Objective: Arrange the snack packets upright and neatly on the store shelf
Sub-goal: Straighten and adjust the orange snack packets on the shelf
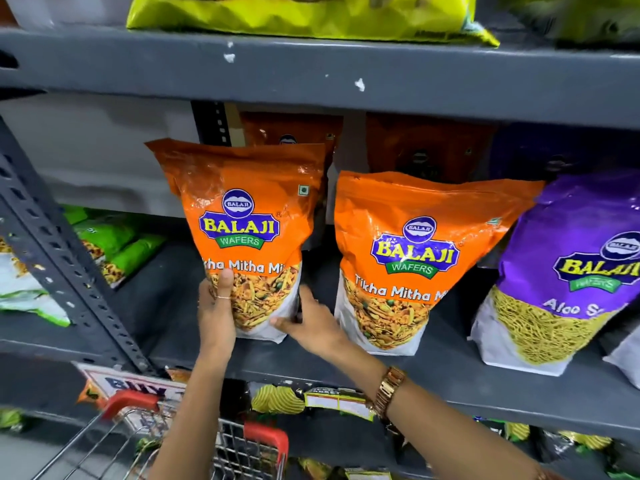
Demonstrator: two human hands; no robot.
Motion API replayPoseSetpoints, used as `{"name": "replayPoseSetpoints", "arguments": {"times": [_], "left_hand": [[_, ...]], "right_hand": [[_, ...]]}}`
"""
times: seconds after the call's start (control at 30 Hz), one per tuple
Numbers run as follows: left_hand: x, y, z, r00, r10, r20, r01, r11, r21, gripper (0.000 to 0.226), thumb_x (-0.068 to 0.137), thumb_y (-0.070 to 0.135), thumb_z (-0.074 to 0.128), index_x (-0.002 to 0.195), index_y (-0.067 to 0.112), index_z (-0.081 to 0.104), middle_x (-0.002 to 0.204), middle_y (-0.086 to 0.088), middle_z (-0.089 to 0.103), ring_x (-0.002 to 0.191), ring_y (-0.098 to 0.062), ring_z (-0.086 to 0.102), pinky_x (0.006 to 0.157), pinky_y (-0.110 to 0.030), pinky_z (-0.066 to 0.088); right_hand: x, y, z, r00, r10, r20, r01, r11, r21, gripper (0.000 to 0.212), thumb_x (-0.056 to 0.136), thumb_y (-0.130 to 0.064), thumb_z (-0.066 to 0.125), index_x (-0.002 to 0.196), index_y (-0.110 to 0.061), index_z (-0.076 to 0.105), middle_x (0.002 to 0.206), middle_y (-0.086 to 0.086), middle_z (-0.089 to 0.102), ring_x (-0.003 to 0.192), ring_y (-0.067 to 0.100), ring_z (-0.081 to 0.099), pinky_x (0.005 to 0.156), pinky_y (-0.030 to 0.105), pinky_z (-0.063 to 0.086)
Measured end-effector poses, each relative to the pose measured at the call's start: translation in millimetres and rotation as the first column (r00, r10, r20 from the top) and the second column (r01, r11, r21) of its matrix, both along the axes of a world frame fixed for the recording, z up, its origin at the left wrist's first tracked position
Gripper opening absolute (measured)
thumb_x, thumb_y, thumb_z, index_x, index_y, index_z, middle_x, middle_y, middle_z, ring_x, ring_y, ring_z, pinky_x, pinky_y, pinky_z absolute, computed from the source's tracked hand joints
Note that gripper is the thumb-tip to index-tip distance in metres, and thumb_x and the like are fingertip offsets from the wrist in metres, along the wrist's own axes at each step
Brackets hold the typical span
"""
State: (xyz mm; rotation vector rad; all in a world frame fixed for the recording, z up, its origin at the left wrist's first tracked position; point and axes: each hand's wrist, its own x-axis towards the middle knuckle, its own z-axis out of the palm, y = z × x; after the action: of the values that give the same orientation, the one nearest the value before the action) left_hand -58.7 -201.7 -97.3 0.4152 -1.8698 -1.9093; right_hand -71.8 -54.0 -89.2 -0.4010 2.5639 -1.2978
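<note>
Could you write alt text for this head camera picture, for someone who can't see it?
Two bare hands, left hand and right hand, grip the bottom of an orange Balaji packet upright on a grey shelf, beside a second orange packet and a purple packet.

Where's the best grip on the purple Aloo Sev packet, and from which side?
Grip the purple Aloo Sev packet low on its filled lower body, one hand on each side edge, coming from the front. It stands on the shelf leaning back, its top slack and crumpled, so the full base probably gives firmer control. The orange packet crowds its left edge.
</note>
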Motion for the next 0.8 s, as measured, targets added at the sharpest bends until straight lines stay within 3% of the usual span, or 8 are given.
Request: {"name": "replayPoseSetpoints", "arguments": {"times": [0.17, 0.27, 0.37, 0.43, 0.5, 0.57, 0.67, 0.8], "left_hand": [[-2, 0, 1, 0.998, 0.053, 0.036, -0.052, 0.999, -0.009, 0.087, 0.06, 0.082, 0.043, 0.122, 0.021, 0.044, 0.125, -0.003, 0.053, 0.118, -0.023, 0.053, 0.104, -0.044, 0.04], [3, 10, 24, 0.968, 0.218, -0.127, -0.238, 0.955, -0.179, 0.099, 0.062, 0.083, 0.041, 0.137, 0.019, 0.03, 0.15, -0.007, 0.025, 0.137, -0.022, 0.029, 0.109, -0.036, 0.027], [-5, 13, 76, 0.888, 0.175, -0.425, -0.381, 0.799, -0.466, 0.078, 0.077, 0.064, 0.047, 0.135, 0.015, 0.035, 0.147, -0.008, 0.027, 0.137, -0.024, 0.027, 0.113, -0.047, 0.029], [-13, 10, 112, 0.865, 0.122, -0.486, -0.445, 0.635, -0.631, 0.059, 0.084, 0.048, 0.049, 0.131, 0.012, 0.044, 0.144, -0.016, 0.035, 0.136, -0.03, 0.03, 0.113, -0.059, 0.022], [-19, 6, 144, 0.893, 0.085, -0.441, -0.426, 0.475, -0.77, 0.049, 0.088, 0.037, 0.046, 0.129, 0.01, 0.048, 0.146, -0.021, 0.036, 0.139, -0.036, 0.026, 0.113, -0.063, 0.005], [-24, 2, 162, 0.945, 0.049, -0.322, -0.317, 0.363, -0.876, 0.048, 0.086, 0.036, 0.04, 0.123, 0.009, 0.053, 0.141, -0.024, 0.043, 0.135, -0.042, 0.032, 0.111, -0.067, 0.009], [-28, 3, 170, 0.988, 0.042, -0.147, -0.152, 0.356, -0.922, 0.048, 0.08, 0.032, 0.036, 0.115, 0.004, 0.056, 0.12, -0.031, 0.057, 0.117, -0.046, 0.047, 0.104, -0.067, 0.027], [-32, 7, 174, 0.99, 0.045, -0.136, -0.143, 0.433, -0.89, 0.036, 0.086, 0.014, 0.043, 0.12, 0.006, 0.051, 0.126, -0.027, 0.053, 0.121, -0.042, 0.044, 0.109, -0.057, 0.028]], "right_hand": [[-3, 2, 2, 0.998, 0.008, 0.059, -0.007, 1.0, -0.008, 0.068, 0.081, -0.042, 0.062, 0.132, -0.017, 0.025, 0.135, 0.014, 0.051, 0.118, 0.034, 0.052, 0.092, 0.04, 0.047], [0, 1, 2, 0.995, -0.028, 0.097, 0.036, 0.996, -0.082, 0.089, 0.07, -0.051, 0.068, 0.138, -0.029, 0.015, 0.142, 0.007, 0.046, 0.123, 0.028, 0.051, 0.097, 0.038, 0.047], [1, -1, 4, 0.993, -0.057, 0.102, 0.074, 0.982, -0.172, 0.116, 0.051, -0.061, 0.076, 0.138, -0.043, 0.001, 0.147, 0.0, 0.04, 0.128, 0.025, 0.045, 0.104, 0.043, 0.043], [1, -1, 7, 0.995, -0.042, 0.088, 0.056, 0.986, -0.157, 0.117, 0.051, -0.058, 0.078, 0.138, -0.043, 0.001, 0.146, -0.005, 0.04, 0.129, 0.022, 0.043, 0.106, 0.039, 0.039], [2, -2, 7, 0.997, -0.058, 0.06, 0.064, 0.992, -0.111, 0.111, 0.051, -0.06, 0.078, 0.135, -0.044, 0.007, 0.141, -0.005, 0.046, 0.126, 0.023, 0.047, 0.103, 0.037, 0.041], [3, -4, 7, 0.997, -0.067, 0.032, 0.068, 0.997, -0.035, 0.107, 0.052, -0.065, 0.074, 0.135, -0.04, 0.011, 0.138, -0.001, 0.051, 0.122, 0.028, 0.051, 0.101, 0.043, 0.043], [4, -7, 7, 0.998, -0.067, 0.011, 0.067, 0.998, 0.02, 0.101, 0.06, -0.063, 0.07, 0.136, -0.032, 0.012, 0.136, 0.002, 0.053, 0.12, 0.031, 0.052, 0.098, 0.046, 0.045], [6, -8, 9, 0.997, -0.079, -0.002, 0.079, 0.996, 0.037, 0.095, 0.065, -0.061, 0.068, 0.136, -0.03, 0.013, 0.136, 0.002, 0.053, 0.12, 0.031, 0.052, 0.097, 0.045, 0.045]]}}
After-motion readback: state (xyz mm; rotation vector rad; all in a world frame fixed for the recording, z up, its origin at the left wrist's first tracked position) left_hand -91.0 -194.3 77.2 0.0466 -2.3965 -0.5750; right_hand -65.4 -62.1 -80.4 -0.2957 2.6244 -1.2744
